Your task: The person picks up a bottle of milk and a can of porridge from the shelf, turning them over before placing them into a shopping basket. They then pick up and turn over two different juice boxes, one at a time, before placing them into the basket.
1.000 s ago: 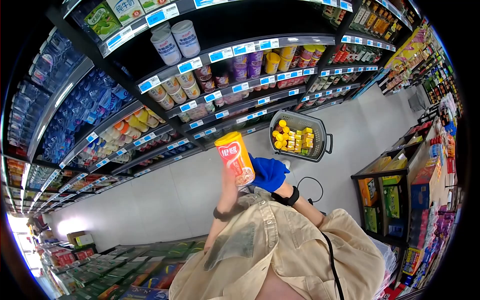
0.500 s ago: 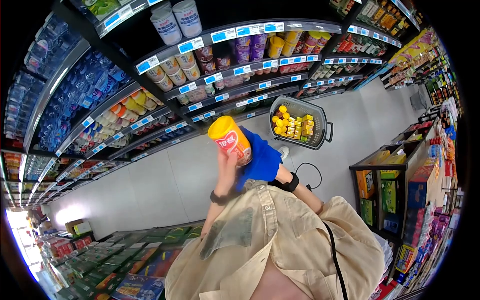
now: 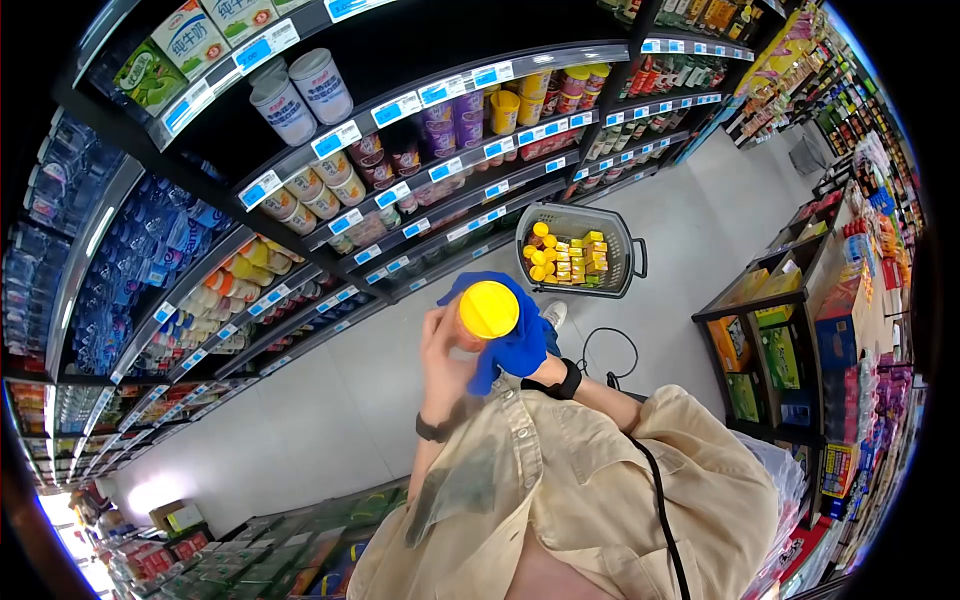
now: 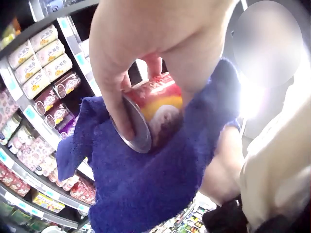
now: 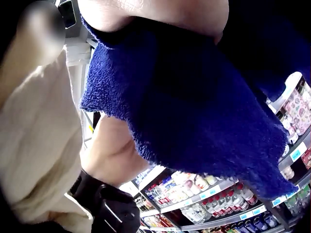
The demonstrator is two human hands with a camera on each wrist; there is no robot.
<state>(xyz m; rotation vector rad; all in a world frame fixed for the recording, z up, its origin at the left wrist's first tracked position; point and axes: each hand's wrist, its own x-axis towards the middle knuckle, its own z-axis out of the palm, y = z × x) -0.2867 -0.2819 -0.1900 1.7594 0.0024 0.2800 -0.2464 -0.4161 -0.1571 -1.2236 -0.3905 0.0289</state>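
Observation:
A can with a yellow lid [image 3: 488, 310] is held in front of the chest, its lid turned up towards the head camera. From the left side my left hand [image 3: 438, 350] grips the can; in the left wrist view its fingers reach round the red and yellow body [image 4: 163, 99], one lying on the metal bottom [image 4: 136, 126]. A blue towel [image 3: 525, 330] wraps the can's other side. My right hand [image 5: 170, 12] holds this towel against the can, its fingers mostly hidden by the folds.
On the floor ahead stands a grey shopping basket [image 3: 625, 225] with several yellow-lidded cans and small yellow boxes in it. Stocked shelves [image 3: 420, 195] run along the aisle's far side. A low display unit [image 3: 760, 310] is at the right, and a black cable [image 3: 610, 345] lies on the floor.
The can has tipped from showing its printed front to showing its lid. Both hands have turned with it, and the towel now spreads behind and beside it.

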